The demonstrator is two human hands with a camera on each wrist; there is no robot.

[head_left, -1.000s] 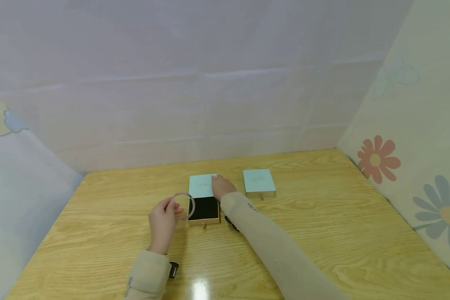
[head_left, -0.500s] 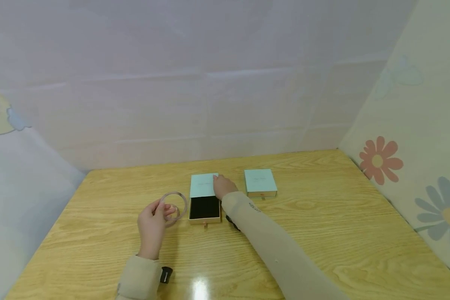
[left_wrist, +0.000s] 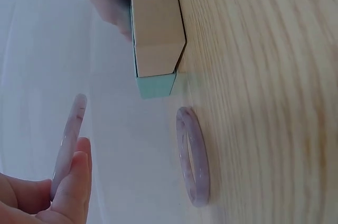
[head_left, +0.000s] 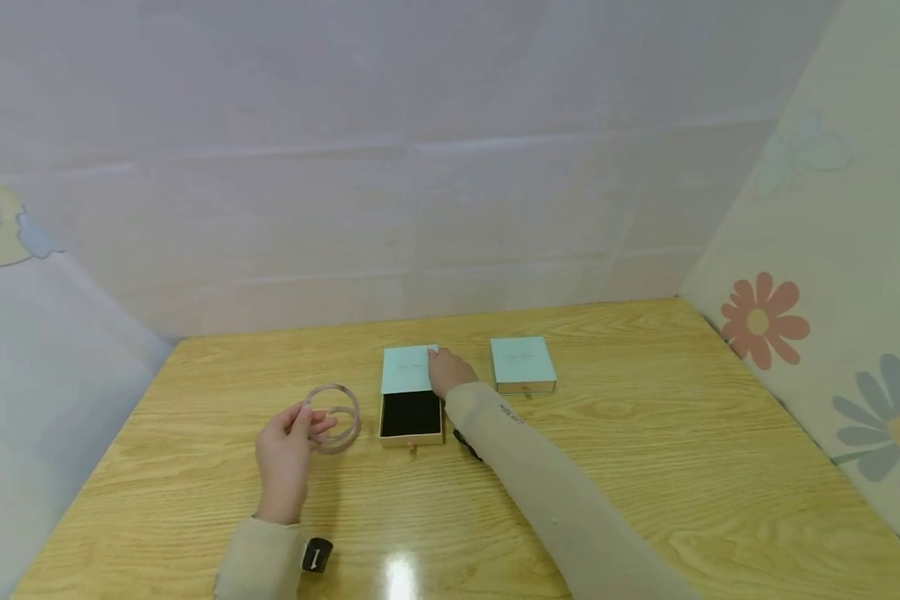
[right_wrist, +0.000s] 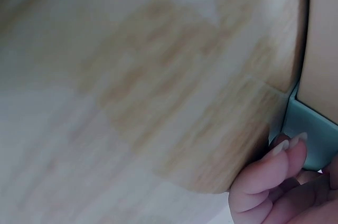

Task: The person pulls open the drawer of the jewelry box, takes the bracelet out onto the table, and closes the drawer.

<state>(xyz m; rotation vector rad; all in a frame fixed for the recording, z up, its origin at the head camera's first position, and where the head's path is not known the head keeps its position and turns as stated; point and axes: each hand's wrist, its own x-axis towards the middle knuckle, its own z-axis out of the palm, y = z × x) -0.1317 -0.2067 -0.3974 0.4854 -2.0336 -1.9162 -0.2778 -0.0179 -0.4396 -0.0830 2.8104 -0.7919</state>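
Observation:
My left hand (head_left: pixel 285 454) pinches a pale lilac bangle (left_wrist: pixel 68 139) at its near edge, raised above the table left of a jewelry box. A second lilac bangle (left_wrist: pixel 198 163) lies flat on the wood beneath it; the two overlap in the head view. The box has a pale mint sleeve (head_left: pixel 405 369) and a drawer (left_wrist: pixel 158 28) slid out toward me, its black lining (head_left: pixel 411 414) bare. My right hand (head_left: pixel 450 372) grips the sleeve at its right side, with curled fingers (right_wrist: pixel 259 179) against the sleeve's edge in the right wrist view.
A matching mint box (head_left: pixel 522 362), closed, stands to the right of the first. A pale cloth (head_left: pixel 420 208) hangs behind the wooden table (head_left: pixel 645 467), and a flower-printed cloth (head_left: pixel 832 250) on the right.
My left hand has moved left with its bangle, away from the drawer, and the bangle on the table has come into view. My right hand stays on the sleeve.

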